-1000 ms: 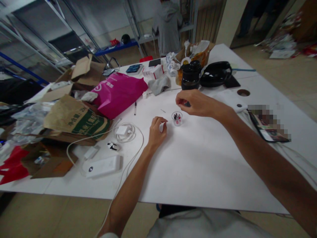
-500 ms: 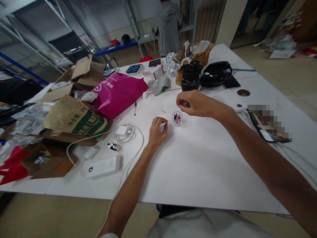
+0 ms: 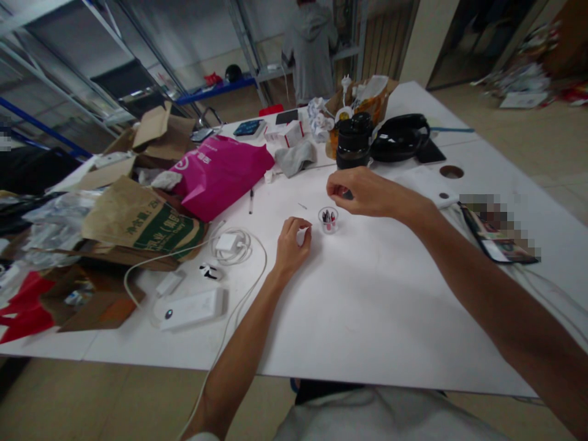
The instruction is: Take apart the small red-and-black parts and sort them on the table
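My left hand (image 3: 293, 246) rests low over the white table (image 3: 358, 318), thumb and index finger bent into a ring with their tips nearly together. Whether anything tiny is between them does not show. Just right of it stands a small clear cup (image 3: 329, 228) holding several dark and pinkish-red small pieces; neither hand touches it. My right hand (image 3: 356, 190) hovers up and right of the cup, fingers curled inward. A dark patch shows in its grip, too unclear to name. A thin, needle-like piece (image 3: 302, 206) lies beyond my left hand.
Left are a pink bag (image 3: 220, 174), a brown paper bag (image 3: 142, 220), a coiled white cable (image 3: 248, 251) and a white box-shaped device (image 3: 193, 308). A black jar (image 3: 353, 144) and a glossy black case (image 3: 399, 138) stand behind my right hand. A person (image 3: 312, 52) is beyond the table.
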The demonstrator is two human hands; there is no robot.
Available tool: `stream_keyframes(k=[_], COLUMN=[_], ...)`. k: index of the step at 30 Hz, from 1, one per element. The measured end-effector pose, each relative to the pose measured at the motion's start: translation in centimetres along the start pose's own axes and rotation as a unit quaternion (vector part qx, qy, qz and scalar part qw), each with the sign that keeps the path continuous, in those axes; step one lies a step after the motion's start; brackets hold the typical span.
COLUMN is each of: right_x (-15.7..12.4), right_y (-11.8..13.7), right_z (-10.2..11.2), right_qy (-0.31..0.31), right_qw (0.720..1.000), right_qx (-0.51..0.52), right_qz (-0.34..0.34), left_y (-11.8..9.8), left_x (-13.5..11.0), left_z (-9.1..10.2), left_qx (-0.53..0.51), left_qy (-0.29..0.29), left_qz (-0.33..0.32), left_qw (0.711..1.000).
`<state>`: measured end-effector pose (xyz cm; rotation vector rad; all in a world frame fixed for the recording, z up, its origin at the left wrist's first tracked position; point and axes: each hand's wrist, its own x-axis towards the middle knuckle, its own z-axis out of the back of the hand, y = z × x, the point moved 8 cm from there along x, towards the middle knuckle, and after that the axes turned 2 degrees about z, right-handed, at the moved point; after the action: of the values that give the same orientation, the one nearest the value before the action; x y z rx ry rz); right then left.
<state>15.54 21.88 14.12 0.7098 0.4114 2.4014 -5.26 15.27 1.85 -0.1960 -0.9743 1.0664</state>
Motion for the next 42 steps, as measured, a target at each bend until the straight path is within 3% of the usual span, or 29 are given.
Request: stream_keyframes(k=[42], right_x=[-0.16], right_y=[-0.49], right_z=[-0.46], right_qy=[0.016], right_qw=[1.000], right_qx=[-0.016], right_qz=[-0.005], left_y=[0.16], left_x=[-0.03], left_z=[-0.10], left_qx=[0.002], left_qy=[0.001], left_qz=[0.004], left_qw=[1.000])
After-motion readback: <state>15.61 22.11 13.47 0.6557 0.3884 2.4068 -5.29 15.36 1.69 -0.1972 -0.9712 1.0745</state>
